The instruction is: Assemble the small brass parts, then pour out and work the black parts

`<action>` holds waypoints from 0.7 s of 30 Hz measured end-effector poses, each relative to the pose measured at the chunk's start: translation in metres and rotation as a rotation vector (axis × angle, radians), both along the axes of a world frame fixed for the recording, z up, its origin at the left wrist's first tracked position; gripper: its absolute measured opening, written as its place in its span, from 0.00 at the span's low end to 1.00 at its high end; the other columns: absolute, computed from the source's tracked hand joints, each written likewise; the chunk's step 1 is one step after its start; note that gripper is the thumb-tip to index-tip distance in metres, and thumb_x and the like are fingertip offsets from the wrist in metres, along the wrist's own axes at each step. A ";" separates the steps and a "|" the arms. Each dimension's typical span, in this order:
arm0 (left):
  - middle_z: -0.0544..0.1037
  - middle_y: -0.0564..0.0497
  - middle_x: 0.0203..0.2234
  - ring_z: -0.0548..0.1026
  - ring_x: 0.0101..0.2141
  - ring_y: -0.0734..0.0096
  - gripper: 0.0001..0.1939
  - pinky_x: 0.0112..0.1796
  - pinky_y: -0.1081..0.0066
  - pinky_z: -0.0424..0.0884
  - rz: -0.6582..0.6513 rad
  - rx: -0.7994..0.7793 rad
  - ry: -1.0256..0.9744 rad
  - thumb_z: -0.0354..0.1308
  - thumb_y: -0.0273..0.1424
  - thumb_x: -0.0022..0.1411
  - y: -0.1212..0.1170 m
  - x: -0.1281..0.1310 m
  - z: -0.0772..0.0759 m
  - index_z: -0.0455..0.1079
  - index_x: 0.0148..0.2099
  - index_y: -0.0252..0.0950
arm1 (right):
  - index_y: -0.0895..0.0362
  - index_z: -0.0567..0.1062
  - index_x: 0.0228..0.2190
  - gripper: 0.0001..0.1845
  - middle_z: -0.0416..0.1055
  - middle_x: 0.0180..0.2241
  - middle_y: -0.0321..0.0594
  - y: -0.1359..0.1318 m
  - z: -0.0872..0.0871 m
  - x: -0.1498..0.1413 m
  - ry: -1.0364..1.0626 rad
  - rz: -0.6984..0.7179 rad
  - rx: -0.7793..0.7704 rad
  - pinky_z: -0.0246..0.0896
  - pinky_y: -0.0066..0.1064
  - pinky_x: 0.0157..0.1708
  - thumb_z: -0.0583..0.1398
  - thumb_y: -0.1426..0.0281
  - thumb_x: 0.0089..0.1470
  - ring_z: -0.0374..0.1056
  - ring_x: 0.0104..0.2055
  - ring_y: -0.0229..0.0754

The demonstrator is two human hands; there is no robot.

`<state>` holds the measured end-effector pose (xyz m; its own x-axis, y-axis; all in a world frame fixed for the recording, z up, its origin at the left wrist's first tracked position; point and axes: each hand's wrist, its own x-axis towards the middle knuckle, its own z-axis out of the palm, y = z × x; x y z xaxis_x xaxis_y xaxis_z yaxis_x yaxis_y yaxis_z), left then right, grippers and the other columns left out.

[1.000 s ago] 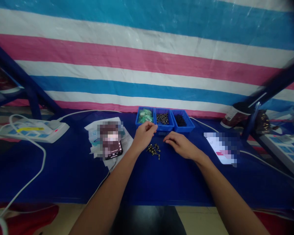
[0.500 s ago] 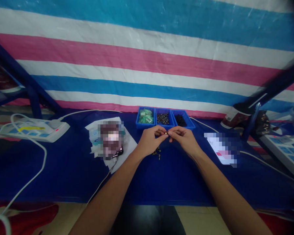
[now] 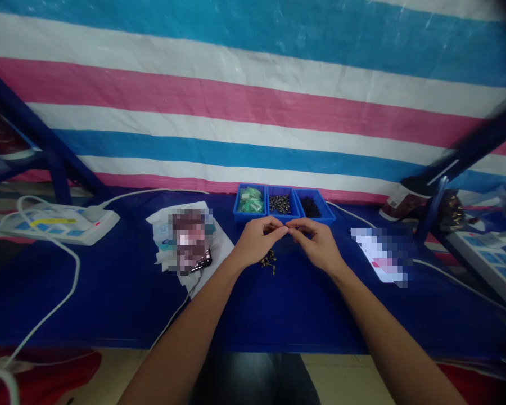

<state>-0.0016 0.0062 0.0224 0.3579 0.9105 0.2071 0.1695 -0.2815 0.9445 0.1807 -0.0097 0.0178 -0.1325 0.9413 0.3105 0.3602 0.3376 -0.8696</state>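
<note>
My left hand (image 3: 262,239) and my right hand (image 3: 316,239) meet fingertip to fingertip just in front of the blue bins. Both are closed in a pinch around a small brass-coloured metal part, now almost wholly covered by the fingers. On the table beneath my left hand lies a loose pile of small brass-coloured pieces (image 3: 270,259). Behind the hands, the left bin holds green-tinted clear plastic pieces (image 3: 252,199). Small metal parts (image 3: 279,204) fill the middle bin, and tiny black parts (image 3: 308,207) are in the right one.
A phone (image 3: 202,262), partly blurred out, rests on white packaging (image 3: 162,222) at left. Another lit phone (image 3: 377,259) lies at right. Power strips (image 3: 88,230) with white cables flank the blue table (image 3: 287,315). A dark cup (image 3: 405,199) stands back right.
The fingertips have drawn closer together, covering the brass-coloured part that showed between them before. My right hand has turned slightly. The pile and bins have not moved.
</note>
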 end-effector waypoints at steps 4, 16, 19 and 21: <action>0.75 0.50 0.27 0.72 0.30 0.70 0.16 0.33 0.69 0.66 0.018 0.009 0.041 0.54 0.42 0.65 0.000 0.000 0.002 0.73 0.33 0.36 | 0.55 0.77 0.37 0.10 0.76 0.33 0.39 -0.004 0.005 -0.001 -0.094 0.032 0.053 0.62 0.32 0.32 0.59 0.64 0.59 0.69 0.32 0.40; 0.77 0.50 0.30 0.72 0.28 0.70 0.21 0.33 0.69 0.65 0.334 -0.032 -0.012 0.51 0.47 0.65 0.011 -0.007 -0.002 0.73 0.33 0.36 | 0.51 0.57 0.58 0.36 0.70 0.33 0.35 0.006 -0.007 0.005 0.122 -0.080 -0.114 0.59 0.30 0.24 0.64 0.61 0.53 0.62 0.22 0.35; 0.77 0.51 0.29 0.72 0.28 0.71 0.19 0.33 0.70 0.64 0.377 -0.010 0.018 0.52 0.46 0.64 0.012 -0.008 -0.003 0.72 0.32 0.36 | 0.53 0.68 0.50 0.21 0.68 0.27 0.33 0.004 -0.009 0.005 -0.102 0.066 -0.143 0.57 0.29 0.25 0.61 0.61 0.56 0.61 0.23 0.35; 0.76 0.52 0.28 0.72 0.28 0.71 0.18 0.33 0.70 0.64 0.382 -0.001 0.027 0.53 0.44 0.64 0.012 -0.008 -0.003 0.72 0.32 0.36 | 0.54 0.73 0.43 0.13 0.66 0.25 0.32 0.000 -0.008 0.003 -0.243 0.229 -0.149 0.55 0.28 0.25 0.60 0.63 0.57 0.60 0.23 0.34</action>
